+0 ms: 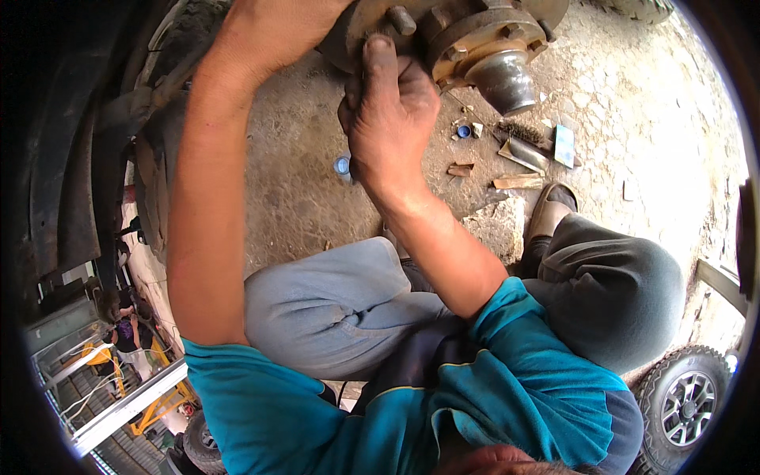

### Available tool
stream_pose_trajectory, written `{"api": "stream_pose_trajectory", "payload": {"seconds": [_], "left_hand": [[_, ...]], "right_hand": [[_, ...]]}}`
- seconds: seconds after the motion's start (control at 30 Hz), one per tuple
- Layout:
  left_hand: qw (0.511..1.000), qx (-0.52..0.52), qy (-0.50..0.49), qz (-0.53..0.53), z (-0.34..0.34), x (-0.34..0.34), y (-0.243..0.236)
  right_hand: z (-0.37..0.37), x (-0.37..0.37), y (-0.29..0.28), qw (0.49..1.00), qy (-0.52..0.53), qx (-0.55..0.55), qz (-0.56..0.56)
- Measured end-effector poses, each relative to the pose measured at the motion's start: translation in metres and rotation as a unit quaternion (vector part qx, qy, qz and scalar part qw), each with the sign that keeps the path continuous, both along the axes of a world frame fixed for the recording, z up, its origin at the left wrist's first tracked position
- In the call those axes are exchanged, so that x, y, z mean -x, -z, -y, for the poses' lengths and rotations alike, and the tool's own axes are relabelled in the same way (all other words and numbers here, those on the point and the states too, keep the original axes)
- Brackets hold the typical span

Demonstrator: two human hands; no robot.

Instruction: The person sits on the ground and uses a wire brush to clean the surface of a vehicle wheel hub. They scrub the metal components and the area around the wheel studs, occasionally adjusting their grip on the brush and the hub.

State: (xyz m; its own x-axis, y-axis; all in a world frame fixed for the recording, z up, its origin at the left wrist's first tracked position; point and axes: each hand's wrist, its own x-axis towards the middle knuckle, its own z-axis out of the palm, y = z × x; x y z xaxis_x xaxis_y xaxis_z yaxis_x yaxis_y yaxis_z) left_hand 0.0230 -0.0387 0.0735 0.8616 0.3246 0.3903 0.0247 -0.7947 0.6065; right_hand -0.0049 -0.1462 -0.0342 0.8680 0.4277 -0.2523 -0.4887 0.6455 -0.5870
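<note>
A rusty wheel hub (467, 39) with studs and a grey centre cap (507, 79) hangs at the top of the view. My right hand (388, 111) is closed just left of the hub, thumb pointing up against its flange, fingers curled on something dark that I cannot make out. My left hand (269, 32) reaches up beside the hub's back plate; only its back and wrist show, and the fingers are hidden behind the metal. Both forearms rise from my teal sleeves.
On the gravel lie a wire brush (522, 131), two blue caps (464, 131) (342, 165), wood scraps (518, 182) and a flat rectangular object (564, 145). My shoe (552, 207) and knees are below. A tyre (685, 404) sits bottom right, the dark wheel arch (79, 158) left, another person (127, 328) far left.
</note>
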Motion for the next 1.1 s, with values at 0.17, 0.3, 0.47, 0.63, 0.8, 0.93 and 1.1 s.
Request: {"api": "stream_pose_trajectory", "payload": {"seconds": [0.17, 0.3, 0.47, 0.63, 0.8, 0.93, 1.1], "left_hand": [[0.999, 0.022, 0.026, -0.023, 0.022, 0.004, -0.009], [0.999, -0.009, 0.040, -0.017, 0.030, 0.010, -0.019], [0.999, 0.029, 0.046, -0.006, 0.014, 0.004, -0.012], [0.999, -0.001, 0.040, -0.009, 0.006, -0.004, -0.003], [0.999, 0.022, 0.042, -0.018, 0.011, 0.004, -0.009], [0.999, 0.028, 0.000, -0.043, 0.028, -0.001, -0.016], [1.000, 0.016, 0.015, -0.006, 0.013, -0.008, -0.005]], "right_hand": [[0.002, 0.001, 0.011, 0.999, 0.030, 0.021, 0.017], [0.003, -0.003, -0.001, 0.996, 0.033, 0.053, 0.063], [0.004, -0.007, -0.002, 0.996, 0.022, 0.062, 0.065], [0.000, -0.007, 0.015, 0.994, 0.033, 0.073, 0.071], [0.003, -0.007, -0.001, 0.997, 0.029, 0.033, 0.064], [0.002, -0.005, 0.011, 0.994, 0.049, 0.064, 0.076], [0.002, 0.001, 0.014, 0.997, 0.016, 0.058, 0.056]]}}
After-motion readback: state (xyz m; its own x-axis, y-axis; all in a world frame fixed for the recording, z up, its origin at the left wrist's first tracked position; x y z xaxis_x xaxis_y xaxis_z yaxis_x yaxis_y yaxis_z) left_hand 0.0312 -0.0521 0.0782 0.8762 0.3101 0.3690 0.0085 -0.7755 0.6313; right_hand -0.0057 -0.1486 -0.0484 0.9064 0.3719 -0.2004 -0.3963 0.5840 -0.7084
